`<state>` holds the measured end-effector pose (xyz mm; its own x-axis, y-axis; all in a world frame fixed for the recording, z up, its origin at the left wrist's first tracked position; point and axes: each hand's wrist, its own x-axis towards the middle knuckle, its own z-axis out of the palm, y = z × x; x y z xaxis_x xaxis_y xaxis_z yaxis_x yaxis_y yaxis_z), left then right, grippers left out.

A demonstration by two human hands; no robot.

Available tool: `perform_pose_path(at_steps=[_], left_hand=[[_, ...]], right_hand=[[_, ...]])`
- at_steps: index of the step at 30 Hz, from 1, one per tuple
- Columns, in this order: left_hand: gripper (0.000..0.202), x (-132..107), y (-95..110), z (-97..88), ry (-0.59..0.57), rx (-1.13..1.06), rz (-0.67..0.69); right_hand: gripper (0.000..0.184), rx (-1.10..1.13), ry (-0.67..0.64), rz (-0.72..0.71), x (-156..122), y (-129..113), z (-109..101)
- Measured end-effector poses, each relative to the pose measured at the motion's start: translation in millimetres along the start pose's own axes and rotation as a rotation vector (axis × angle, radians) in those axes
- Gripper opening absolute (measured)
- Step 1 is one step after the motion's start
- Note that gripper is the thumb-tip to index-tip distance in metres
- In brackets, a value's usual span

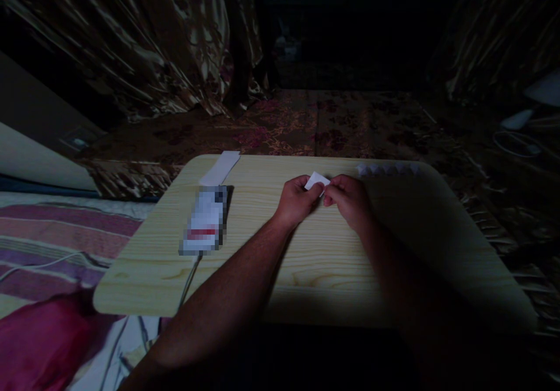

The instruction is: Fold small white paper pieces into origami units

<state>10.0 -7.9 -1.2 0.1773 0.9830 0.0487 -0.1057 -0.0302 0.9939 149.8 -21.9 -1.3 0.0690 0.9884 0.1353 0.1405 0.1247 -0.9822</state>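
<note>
A small piece of white paper [317, 179] is held between both hands above the far middle of the wooden table [306, 262]. My left hand [298, 199] grips its left side, the thumb lying across the front. On the right edge of the paper, my right hand [347, 197] has its thumb and forefinger pinched together. Several small folded white paper pieces [387, 170] stand in a row at the table's far right, beyond my right hand. Flat white paper strips [220, 168] lie at the far left edge.
A blurred-out, phone-like object [203, 219] with a white cable [189, 280] lies on the table's left. Left of the table is a striped bed cover [65, 227] with a red cloth [44, 338]. Patterned curtains [175, 41] hang behind; a pale lamp-like object [542, 90] stands far right.
</note>
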Motion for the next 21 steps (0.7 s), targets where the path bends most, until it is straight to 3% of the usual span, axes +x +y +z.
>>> perform_pose_path(at_steps=[21], left_hand=[[0.025,-0.1,-0.7,2.1,0.025,0.012,-0.004]], right_hand=[[0.012,-0.037,0.025,-0.04,-1.8,-3.5,-0.7]])
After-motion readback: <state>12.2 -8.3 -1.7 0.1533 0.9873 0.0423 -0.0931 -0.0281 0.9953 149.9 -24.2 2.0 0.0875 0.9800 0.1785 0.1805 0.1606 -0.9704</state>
